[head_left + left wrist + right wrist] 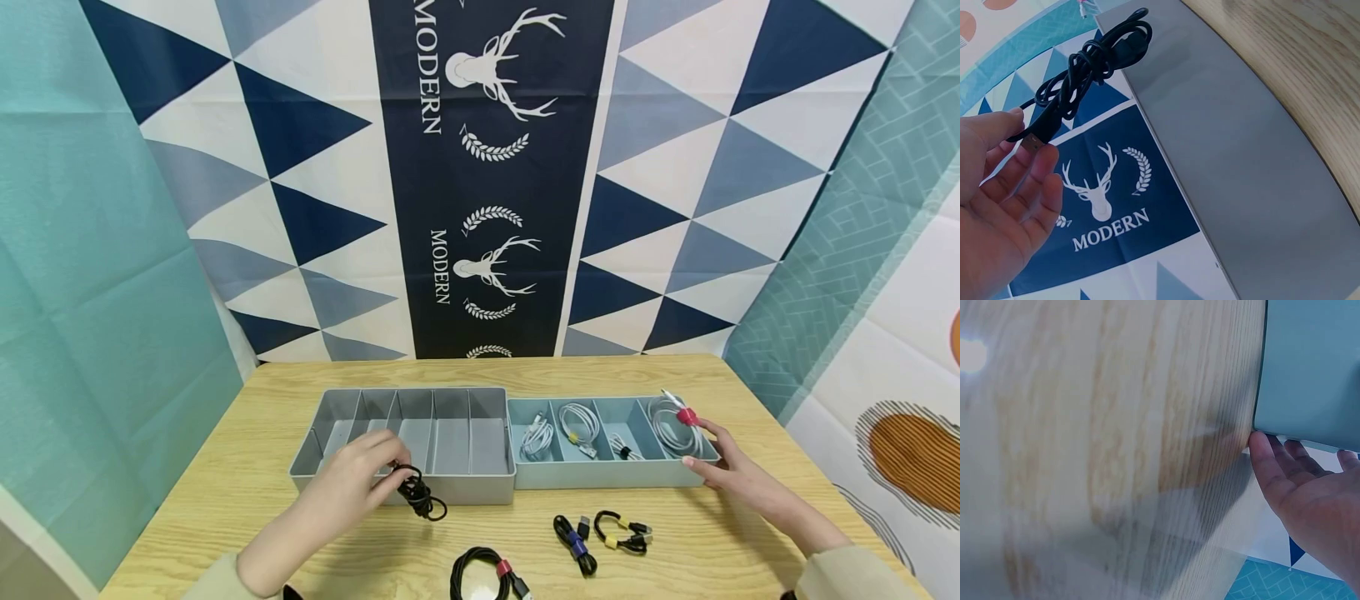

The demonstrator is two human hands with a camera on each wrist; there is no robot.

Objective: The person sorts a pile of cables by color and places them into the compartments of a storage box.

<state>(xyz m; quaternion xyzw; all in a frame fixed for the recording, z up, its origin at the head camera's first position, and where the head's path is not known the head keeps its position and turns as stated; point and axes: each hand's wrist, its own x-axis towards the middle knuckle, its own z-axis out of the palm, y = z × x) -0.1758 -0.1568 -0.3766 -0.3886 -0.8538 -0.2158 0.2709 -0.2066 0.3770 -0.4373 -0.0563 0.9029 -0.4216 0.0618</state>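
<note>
My left hand pinches a bundled black USB cable by its plug end, in front of the grey divided box. In the left wrist view the metal plug shows between thumb and fingers, and the coiled cable sticks out beyond them. At the far right, my right hand rests against the end of the light blue divided box. The right wrist view shows its extended fingers touching that end wall. White cables lie in the blue box, including a large coil with a red strap.
In front of the boxes on the wooden table lie a black cable with a blue strap, a short black cable with yellow straps, and a coiled black cable with a red strap. A patterned curtain hangs behind.
</note>
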